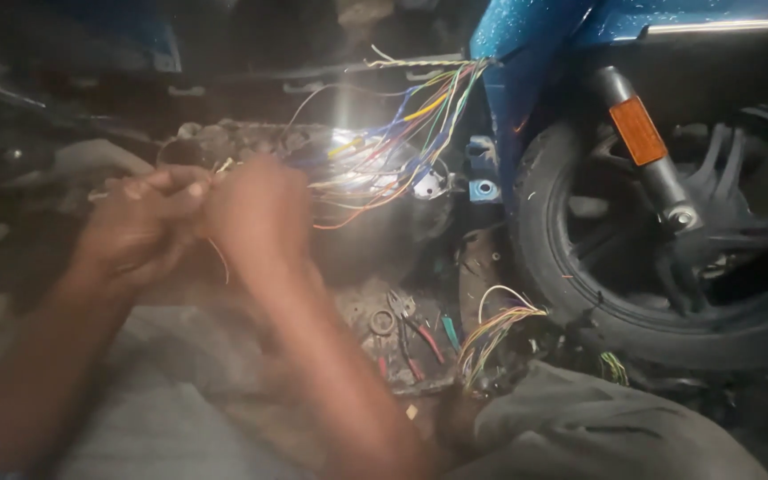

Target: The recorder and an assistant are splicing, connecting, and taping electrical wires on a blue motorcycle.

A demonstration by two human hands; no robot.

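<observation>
My left hand (140, 222) and my right hand (255, 209) meet at centre left, both blurred, fingers pinched on thin wire ends (221, 166) between them. A loose strand (220, 260) hangs below the hands. A fan of many coloured wires (402, 142) spreads from the blue scooter body (526, 36) toward the hands, brightly lit at its middle. Exactly which strands each hand grips is hidden by blur.
The scooter's front wheel (668, 249) with fork and orange reflector (638, 130) fills the right. Pliers with red handles (415, 329) and small tools lie on dirty ground in the middle. A second wire bundle (495, 331) sits by the tyre. My knees are at the bottom.
</observation>
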